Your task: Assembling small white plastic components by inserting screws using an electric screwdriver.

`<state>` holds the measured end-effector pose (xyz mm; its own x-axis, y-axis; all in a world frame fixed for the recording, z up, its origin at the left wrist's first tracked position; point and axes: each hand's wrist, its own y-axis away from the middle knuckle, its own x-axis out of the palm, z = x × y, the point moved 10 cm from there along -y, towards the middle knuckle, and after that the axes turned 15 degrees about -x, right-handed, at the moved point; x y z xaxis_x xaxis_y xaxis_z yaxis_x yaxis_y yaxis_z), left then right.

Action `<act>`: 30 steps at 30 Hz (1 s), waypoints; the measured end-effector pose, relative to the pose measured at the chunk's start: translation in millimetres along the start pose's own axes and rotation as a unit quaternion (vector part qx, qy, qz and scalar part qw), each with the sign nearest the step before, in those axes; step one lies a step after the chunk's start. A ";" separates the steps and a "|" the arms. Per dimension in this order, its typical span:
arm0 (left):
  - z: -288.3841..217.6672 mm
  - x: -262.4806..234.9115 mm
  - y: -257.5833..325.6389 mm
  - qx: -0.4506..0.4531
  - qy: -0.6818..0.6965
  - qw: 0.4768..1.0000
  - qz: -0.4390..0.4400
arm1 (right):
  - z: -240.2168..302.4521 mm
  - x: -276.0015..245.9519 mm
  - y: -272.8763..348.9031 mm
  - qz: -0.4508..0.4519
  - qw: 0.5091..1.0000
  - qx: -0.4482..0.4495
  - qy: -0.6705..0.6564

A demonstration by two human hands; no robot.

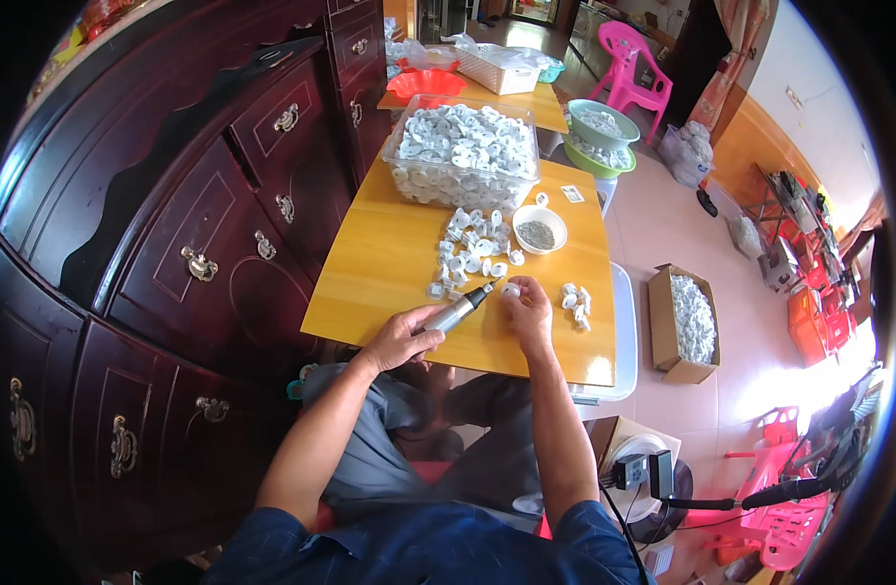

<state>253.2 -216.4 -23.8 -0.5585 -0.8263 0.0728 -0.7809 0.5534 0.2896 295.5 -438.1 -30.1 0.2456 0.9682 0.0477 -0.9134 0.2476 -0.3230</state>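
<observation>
My left hand [401,338] is wrapped round a grey and black electric screwdriver [456,313], its tip tilted up to the right. Between the fingers of my right hand [531,310] is a small white plastic part [510,290], close to that tip. Just beyond the tool lies a loose heap of similar white parts [479,237]. A white bowl [557,244] of tiny grey metal pieces, perhaps screws, stands right of the heap. Several more parts form a little group [578,305] to the right of my right hand.
A clear bin [397,175] heaped with white parts stands at the yellow table's [370,283] far side. Dark drawers [190,253] line the left. On the floor at right are a cardboard box [665,336] of white pieces and a pink chair [775,531]. Basins [604,136] stand beyond the table.
</observation>
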 end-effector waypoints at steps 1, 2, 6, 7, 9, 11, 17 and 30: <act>-1.0 1.4 -1.0 -0.001 -0.001 1.000 0.003 | -0.4 -4.2 0.2 -0.003 1.000 0.000 0.001; -0.7 2.8 -2.3 -0.008 -0.001 1.000 0.008 | -2.6 -7.1 0.2 0.003 1.000 0.009 0.017; 1.4 4.5 -3.5 -0.033 -0.003 0.999 0.013 | -7.3 -12.1 -0.7 0.005 0.998 0.016 0.062; 1.6 4.9 -4.5 -0.032 -0.004 0.999 0.013 | -9.2 -12.6 -1.6 0.004 0.998 0.015 0.061; 3.3 6.6 -7.5 -0.031 -0.022 0.999 0.010 | -13.9 -17.0 -2.6 -0.016 0.998 0.018 0.062; 4.7 5.1 -7.9 -0.038 -0.023 0.999 0.005 | -16.5 -18.3 -3.2 -0.017 0.998 0.012 0.059; 10.2 1.3 -9.1 -0.044 -0.026 0.999 -0.001 | -12.5 -16.8 -0.3 -0.037 0.998 0.022 0.055; 7.1 3.0 -10.2 -0.040 -0.028 0.999 -0.002 | -9.5 -18.7 -1.2 -0.064 0.994 -0.008 0.083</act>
<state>257.6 -223.8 -33.3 -0.5729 -0.8194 0.0182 -0.7591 0.5388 0.3653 295.1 -456.8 -39.5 0.4117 0.9088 -0.0674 -0.8660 0.3671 -0.3394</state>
